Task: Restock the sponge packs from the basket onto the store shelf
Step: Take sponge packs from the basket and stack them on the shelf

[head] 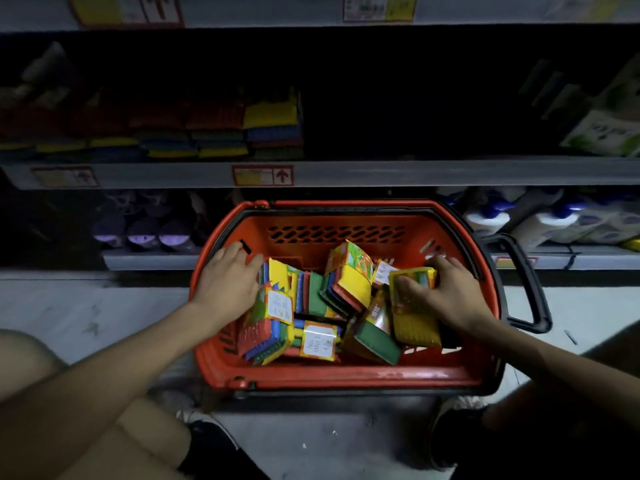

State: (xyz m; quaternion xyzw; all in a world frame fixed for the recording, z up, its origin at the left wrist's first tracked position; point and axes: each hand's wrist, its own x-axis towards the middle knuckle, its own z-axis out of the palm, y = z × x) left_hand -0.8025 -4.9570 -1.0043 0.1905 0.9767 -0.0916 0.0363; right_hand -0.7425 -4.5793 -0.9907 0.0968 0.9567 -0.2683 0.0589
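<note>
A dim store aisle with a pale floor (69, 313) fills the frame, and shelves rise at the top. Lowest in the frame are the person's bare knees and dark shoes (207, 441). Just above them, in the middle, sits a red shopping basket (311, 375) with a black handle (526, 282) sticking out on the right. Many bright sponge packs (346, 282) lie jumbled inside it. The left hand (227, 284) reaches in at the basket's left side, fingers bent over the packs there; I cannot tell if it grips one. The right hand (446, 292) is at the right side, closed around a yellow sponge pack (414, 299). Higher up, a low shelf holds white bottles with blue caps (540, 216) on the right. Above that, the store shelf (381, 171) carries stacked sponge packs (270, 129) on its left half, with a dark gap beside them.
</note>
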